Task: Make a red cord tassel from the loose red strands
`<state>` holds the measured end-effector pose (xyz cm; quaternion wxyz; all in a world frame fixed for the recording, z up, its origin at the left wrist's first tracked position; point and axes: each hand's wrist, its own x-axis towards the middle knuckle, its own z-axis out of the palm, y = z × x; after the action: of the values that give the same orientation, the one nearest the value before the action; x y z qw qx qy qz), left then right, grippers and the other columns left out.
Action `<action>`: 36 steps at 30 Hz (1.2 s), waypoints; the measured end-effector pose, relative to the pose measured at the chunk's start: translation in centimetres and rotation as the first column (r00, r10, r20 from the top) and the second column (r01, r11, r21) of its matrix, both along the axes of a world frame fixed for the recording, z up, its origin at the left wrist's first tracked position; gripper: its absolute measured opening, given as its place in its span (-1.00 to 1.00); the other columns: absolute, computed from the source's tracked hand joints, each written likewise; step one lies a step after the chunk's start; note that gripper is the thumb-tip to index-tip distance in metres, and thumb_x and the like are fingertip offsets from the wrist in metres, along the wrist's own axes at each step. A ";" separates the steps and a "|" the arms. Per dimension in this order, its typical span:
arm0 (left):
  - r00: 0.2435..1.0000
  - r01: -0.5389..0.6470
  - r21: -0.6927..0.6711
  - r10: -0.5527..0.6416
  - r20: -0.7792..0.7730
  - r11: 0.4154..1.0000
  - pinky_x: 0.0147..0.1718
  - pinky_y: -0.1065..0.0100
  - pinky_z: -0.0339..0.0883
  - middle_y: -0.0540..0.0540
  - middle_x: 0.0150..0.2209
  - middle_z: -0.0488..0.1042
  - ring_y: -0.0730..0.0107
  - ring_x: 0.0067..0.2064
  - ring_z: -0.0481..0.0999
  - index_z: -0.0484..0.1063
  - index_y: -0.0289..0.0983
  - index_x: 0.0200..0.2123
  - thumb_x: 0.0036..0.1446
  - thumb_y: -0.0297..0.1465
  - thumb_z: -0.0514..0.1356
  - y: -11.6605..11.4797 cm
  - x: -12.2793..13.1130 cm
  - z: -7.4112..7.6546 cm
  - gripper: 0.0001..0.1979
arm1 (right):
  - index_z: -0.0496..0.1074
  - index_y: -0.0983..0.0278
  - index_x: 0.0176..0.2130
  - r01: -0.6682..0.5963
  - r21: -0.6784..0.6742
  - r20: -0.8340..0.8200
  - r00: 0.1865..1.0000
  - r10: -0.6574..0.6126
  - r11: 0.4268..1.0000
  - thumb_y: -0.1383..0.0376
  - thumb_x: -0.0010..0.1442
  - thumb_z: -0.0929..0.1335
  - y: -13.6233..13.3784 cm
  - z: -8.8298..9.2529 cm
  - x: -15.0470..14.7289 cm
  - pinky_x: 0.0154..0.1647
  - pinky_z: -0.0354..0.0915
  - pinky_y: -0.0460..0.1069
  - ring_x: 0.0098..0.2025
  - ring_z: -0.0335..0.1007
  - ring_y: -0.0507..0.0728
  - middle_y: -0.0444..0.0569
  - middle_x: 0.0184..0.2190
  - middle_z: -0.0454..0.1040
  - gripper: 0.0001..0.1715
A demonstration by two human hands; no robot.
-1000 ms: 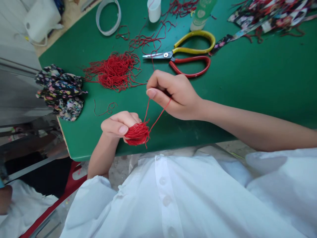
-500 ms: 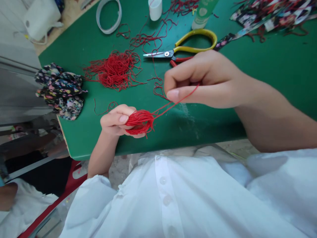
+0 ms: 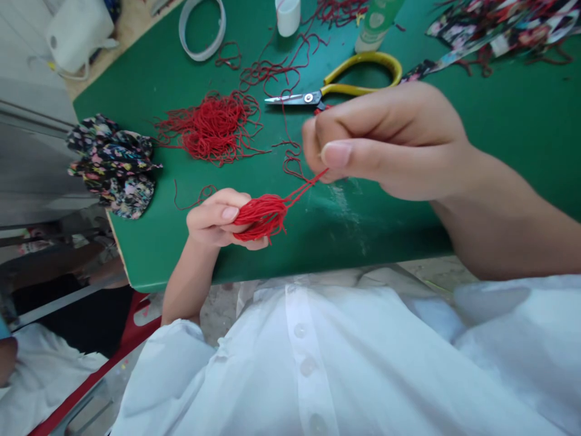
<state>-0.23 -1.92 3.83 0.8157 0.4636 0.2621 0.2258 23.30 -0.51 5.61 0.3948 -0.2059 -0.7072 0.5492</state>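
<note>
Here, a small bundle of red yarn [image 3: 265, 215] is held just left of the middle of the frame. Its left end is gripped by the left hand [image 3: 212, 219], with the thumb laid on top. The bundle is stretched from left to right, with its right end tipped up a little. From that end, two red strands [image 3: 305, 189] are pulled straight, up and to the right. They seem to be pinched in the bent fingers of the right hand [image 3: 390, 145], right of the middle. So the bundle is touched by the left hand alone; from the right hand, it is found down and to the left. The scissors [image 3: 363, 89] on the table [image 3: 177, 260] are partly hidden by the right hand.
</note>
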 end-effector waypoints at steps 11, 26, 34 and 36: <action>1.000 -0.007 -0.080 0.007 -0.006 0.997 -0.75 0.45 -0.01 0.12 -0.79 -0.23 0.65 -0.76 -0.08 -0.14 -0.25 -0.79 -0.06 -0.04 0.25 -0.2 0.1 -0.1 -0.33 | 0.11 0.29 -0.46 -0.103 -0.270 -0.257 0.966 0.031 0.957 0.40 0.30 0.27 -0.9 -0.1 -1.3 -0.61 -0.01 -0.19 -0.59 0.07 -0.17 -0.29 -0.60 0.22 -0.70; 1.000 0.003 -0.165 0.001 0.023 0.986 -0.72 0.49 -0.02 0.17 -0.75 -0.22 0.70 -0.74 -0.17 -0.09 -0.24 -0.71 0.04 -0.11 0.23 0.0 0.9 0.4 -0.41 | 0.30 0.33 -0.13 -0.016 0.731 0.391 0.829 -0.400 0.682 0.46 0.22 0.16 -1.0 -1.2 -0.3 -0.48 0.06 -0.10 -0.47 0.13 -0.04 -0.12 -0.35 0.37 -0.75; 0.999 -0.028 -0.165 0.021 -0.039 0.986 -0.72 0.47 0.01 0.19 -0.73 -0.25 0.69 -0.75 -0.18 -0.09 -0.22 -0.67 0.02 -0.06 0.24 0.2 0.9 0.2 -0.41 | 0.30 0.32 -0.16 -0.152 0.844 0.477 0.651 -0.590 0.514 0.43 0.31 0.11 -1.0 -1.3 -0.6 -0.55 0.14 -0.05 -0.50 0.27 0.03 -0.11 -0.38 0.34 -0.76; 1.000 -0.015 -0.178 0.012 -0.017 0.984 -0.72 0.47 -0.01 0.18 -0.74 -0.26 0.69 -0.74 -0.19 -0.09 -0.22 -0.67 0.03 -0.08 0.24 0.2 0.9 0.3 -0.42 | 0.30 0.32 -0.16 -0.162 0.845 0.484 0.638 -0.599 0.510 0.46 0.28 0.09 -1.0 -1.3 -0.6 -0.54 0.14 -0.05 -0.51 0.24 0.04 -0.10 -0.38 0.33 -0.72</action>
<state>0.69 -1.71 4.10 0.8501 0.3890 0.2909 0.2033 22.66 -1.50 4.33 0.1962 -0.2920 -0.9347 -0.0507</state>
